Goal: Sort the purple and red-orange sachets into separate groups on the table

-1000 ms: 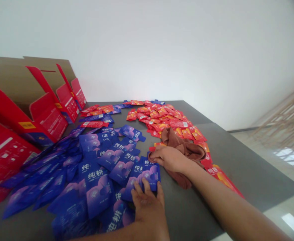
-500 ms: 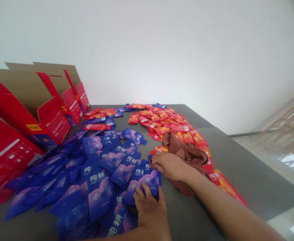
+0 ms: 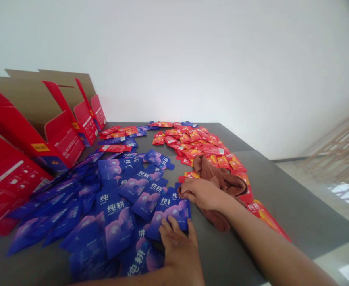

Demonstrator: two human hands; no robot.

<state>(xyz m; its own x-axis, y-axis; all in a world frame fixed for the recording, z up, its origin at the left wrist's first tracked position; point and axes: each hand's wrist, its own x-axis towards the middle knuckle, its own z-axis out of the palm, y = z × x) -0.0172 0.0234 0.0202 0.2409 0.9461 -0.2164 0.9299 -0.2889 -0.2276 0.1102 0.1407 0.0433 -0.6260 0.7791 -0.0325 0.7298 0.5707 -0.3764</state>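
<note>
My right hand (image 3: 200, 193) is closed around a bunched brown cloth (image 3: 218, 180), pinching its near-left edge at the upper right corner of a blue packet (image 3: 178, 212). The rest of the cloth trails to the right, over some red packets. My left hand (image 3: 178, 242) lies on the lower part of that same blue packet, fingers and thumb spread across it. More blue packets (image 3: 119, 220), printed with purple shapes and white characters, are heaped to the left of both hands.
Several open red cardboard boxes (image 3: 64, 137) line the left side of the dark grey table (image 3: 281, 194). Red and orange packets (image 3: 192, 139) form a pile behind and right of the cloth. A white wall (image 3: 174, 71) rises behind the table.
The view has shifted very slightly. My hands, the cloth and the packets hold almost the same places as before.
</note>
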